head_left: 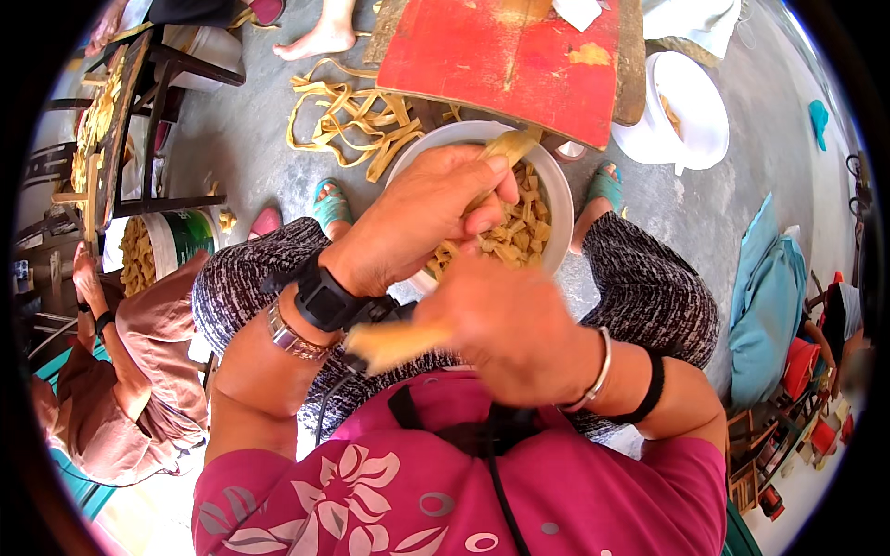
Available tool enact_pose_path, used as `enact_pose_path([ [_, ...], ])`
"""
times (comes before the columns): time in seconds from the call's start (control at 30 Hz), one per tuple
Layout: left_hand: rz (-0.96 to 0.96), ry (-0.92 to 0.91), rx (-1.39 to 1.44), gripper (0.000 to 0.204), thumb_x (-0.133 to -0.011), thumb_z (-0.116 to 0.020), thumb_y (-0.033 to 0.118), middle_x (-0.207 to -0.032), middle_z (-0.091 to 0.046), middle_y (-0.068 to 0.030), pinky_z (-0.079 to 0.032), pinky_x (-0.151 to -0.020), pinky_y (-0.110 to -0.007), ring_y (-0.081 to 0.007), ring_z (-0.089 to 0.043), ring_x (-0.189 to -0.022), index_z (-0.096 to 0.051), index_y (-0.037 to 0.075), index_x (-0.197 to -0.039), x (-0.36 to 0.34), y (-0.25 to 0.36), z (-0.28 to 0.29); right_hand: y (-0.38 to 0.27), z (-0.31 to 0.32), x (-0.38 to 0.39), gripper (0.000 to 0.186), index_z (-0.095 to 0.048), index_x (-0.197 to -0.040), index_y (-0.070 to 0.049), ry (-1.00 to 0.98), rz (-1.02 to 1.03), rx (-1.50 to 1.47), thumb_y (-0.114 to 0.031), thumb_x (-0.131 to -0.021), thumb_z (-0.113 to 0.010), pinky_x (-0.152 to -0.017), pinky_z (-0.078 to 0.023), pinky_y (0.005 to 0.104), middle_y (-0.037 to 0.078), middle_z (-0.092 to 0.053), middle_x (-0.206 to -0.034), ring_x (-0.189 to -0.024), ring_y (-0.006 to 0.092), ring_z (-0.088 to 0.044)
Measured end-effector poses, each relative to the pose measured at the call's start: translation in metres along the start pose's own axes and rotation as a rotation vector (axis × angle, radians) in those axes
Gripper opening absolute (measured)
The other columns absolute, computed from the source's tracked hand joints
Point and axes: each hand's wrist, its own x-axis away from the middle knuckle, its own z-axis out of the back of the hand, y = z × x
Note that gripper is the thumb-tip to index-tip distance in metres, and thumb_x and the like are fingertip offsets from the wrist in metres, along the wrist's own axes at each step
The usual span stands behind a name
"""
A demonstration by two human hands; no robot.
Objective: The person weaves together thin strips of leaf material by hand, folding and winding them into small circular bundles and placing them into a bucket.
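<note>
My left hand (436,204), closed, grips a flat yellowish-tan strip (512,146) whose end sticks out past the thumb toward the red board. Just below it, my right hand (514,320) is curled and smeared by motion. From its left side juts a blurred tan piece (394,345); whether this is a handle or the end of a strip I cannot tell. Beneath both hands, between my knees, stands a white bowl (561,208) with many small cut or folded tan pieces (527,218) in it. My left hand hides part of the bowl.
A worn red board (501,69) lies beyond the bowl. Long tan strips (357,120) are heaped on the floor at its left. At right stands a white tub (700,116). To the left, a person (139,357) sits near a bucket of tan pieces (139,259) and a dark-framed table (111,139).
</note>
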Motion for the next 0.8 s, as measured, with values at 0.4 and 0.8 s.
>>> enact_pose_path([
  [0.4, -0.734, 0.178, -1.031, 0.012, -0.078, -0.062, 0.003, -0.082, -0.055, -0.0072, -0.044, -0.056, -0.028, -0.0169, -0.052, -0.063, -0.059, 0.001, -0.09, 0.037, 0.009, 0.0, 0.029, 0.014, -0.008, 0.024, -0.056, -0.092, 0.0, 0.393, -0.588, -0.682, -0.019, -0.095, -0.043, -0.057, -0.037, 0.0234, 0.0, -0.049, -0.074, -0.065, 0.0055, -0.042],
  [0.8, -1.0, 0.334, -1.055, 0.02, -0.07, -0.069, 0.001, -0.095, -0.057, -0.0136, -0.051, -0.058, -0.031, -0.0273, -0.061, -0.075, -0.058, 0.0, -0.087, 0.045, -0.009, 0.003, 0.037, 0.025, -0.011, 0.031, -0.054, -0.087, 0.005, -0.082, -0.461, -0.681, -0.021, -0.096, -0.038, -0.063, -0.043, 0.0277, 0.01, -0.057, -0.073, -0.067, 0.0136, -0.051],
])
